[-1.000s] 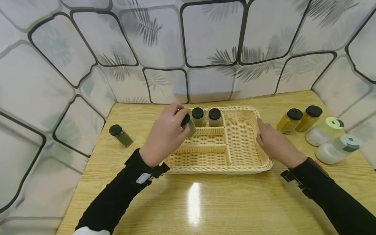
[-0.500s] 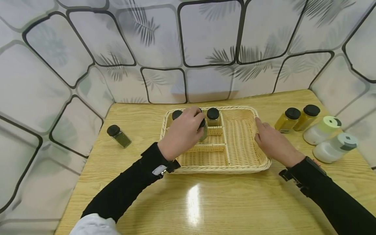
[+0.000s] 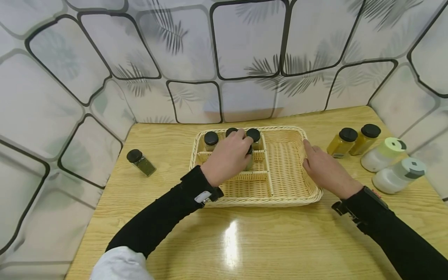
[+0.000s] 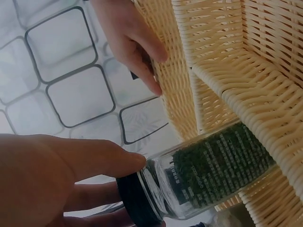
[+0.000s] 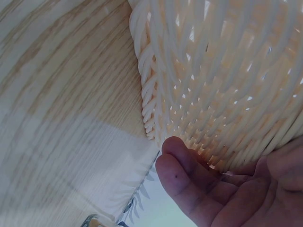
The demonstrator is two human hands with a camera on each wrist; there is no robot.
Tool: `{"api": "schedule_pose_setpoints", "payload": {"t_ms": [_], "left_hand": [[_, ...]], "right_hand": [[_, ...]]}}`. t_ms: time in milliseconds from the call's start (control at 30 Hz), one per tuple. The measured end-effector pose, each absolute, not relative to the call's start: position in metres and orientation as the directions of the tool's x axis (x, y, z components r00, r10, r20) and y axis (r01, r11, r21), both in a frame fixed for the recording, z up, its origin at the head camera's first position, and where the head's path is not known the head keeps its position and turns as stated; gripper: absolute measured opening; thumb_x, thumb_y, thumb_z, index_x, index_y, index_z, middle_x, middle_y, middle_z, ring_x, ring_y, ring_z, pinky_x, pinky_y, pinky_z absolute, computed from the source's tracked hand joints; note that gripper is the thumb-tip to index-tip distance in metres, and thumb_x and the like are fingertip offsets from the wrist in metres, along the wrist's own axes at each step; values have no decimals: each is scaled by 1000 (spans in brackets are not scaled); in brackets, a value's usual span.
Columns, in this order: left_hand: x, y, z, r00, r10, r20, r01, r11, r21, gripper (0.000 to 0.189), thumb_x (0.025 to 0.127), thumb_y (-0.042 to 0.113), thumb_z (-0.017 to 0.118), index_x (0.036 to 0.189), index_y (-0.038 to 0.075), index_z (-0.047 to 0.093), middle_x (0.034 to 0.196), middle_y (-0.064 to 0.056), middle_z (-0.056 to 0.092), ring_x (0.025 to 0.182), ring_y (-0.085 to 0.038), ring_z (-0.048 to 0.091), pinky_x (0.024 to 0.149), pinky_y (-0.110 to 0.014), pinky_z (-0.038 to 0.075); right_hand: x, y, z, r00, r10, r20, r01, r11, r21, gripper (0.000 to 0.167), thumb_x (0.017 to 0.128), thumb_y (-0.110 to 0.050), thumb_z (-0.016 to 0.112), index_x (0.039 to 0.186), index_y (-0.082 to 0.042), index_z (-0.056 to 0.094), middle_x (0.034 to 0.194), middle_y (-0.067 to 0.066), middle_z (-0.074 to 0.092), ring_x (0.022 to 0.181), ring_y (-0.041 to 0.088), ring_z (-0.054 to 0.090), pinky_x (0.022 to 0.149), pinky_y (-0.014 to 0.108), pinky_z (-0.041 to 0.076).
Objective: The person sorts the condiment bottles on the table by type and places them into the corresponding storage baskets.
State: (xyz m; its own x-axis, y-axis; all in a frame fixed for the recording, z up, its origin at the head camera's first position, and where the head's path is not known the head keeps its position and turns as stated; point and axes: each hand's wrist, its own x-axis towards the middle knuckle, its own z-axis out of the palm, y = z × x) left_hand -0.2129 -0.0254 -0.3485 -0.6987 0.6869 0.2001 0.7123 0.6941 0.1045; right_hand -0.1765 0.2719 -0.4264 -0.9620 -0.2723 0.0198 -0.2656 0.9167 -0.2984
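In the head view, my left hand (image 3: 229,155) reaches over the pale wicker basket (image 3: 285,167). Its thumb and fingers pinch the black lid of a glass spice jar (image 4: 213,170), which holds dark green flakes and carries white print. The jar's lower end is down among the woven dividers, in the middle-left compartment. On the basket's right side, my right hand (image 3: 323,169) grips the rim, its fingertips (image 5: 175,175) against the weave in the right wrist view. Behind the left hand, black-lidded jars (image 3: 211,139) stand in the back compartment, partly covered by that hand.
A black-lidded jar of green herbs (image 3: 141,162) stands on the wooden table (image 3: 280,241) to the left. Right of the basket are two yellow-filled jars (image 3: 342,142) and two white containers, one with a lime lid (image 3: 383,154), one grey-green (image 3: 399,175). Patterned fabric (image 3: 250,39) walls the table.
My left hand has carried the jar rightward across the basket and lowered it among the dividers, uncovering the back-left jar. The right hand stays on the rim.
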Motion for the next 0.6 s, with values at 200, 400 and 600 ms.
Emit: {"api": "schedule_pose_setpoints", "payload": {"t_ms": [200,400,600], "left_hand": [[-214,-15,-350,-723,680,126,691,715,104,15,98,15,61,106,4,68,109,-14,60,88,-22,57,64,-31,52],[-217,-7,-354,-727,679,102,687,721,94,12,99,18,61,97,8,65,105,-13,60,86,-21,58,62,-29,49],[-218,-1,-358,-721,688,82,693,718,69,13,99,20,63,92,9,63,101,-12,58,81,-19,56,61,-28,49]], "right_hand": [[-177,271,-427,-963,-270,19,-264,918,-297,59,105,-10,39,154,15,17,129,43,50,55,18,41,51,31,33],[-176,271,-426,-961,-277,22,-271,918,-289,59,105,-10,39,154,15,17,130,43,50,56,18,41,51,31,33],[-177,272,-426,-961,-277,12,-269,919,-287,59,105,-10,39,154,15,17,130,43,49,60,20,44,53,32,34]]}}
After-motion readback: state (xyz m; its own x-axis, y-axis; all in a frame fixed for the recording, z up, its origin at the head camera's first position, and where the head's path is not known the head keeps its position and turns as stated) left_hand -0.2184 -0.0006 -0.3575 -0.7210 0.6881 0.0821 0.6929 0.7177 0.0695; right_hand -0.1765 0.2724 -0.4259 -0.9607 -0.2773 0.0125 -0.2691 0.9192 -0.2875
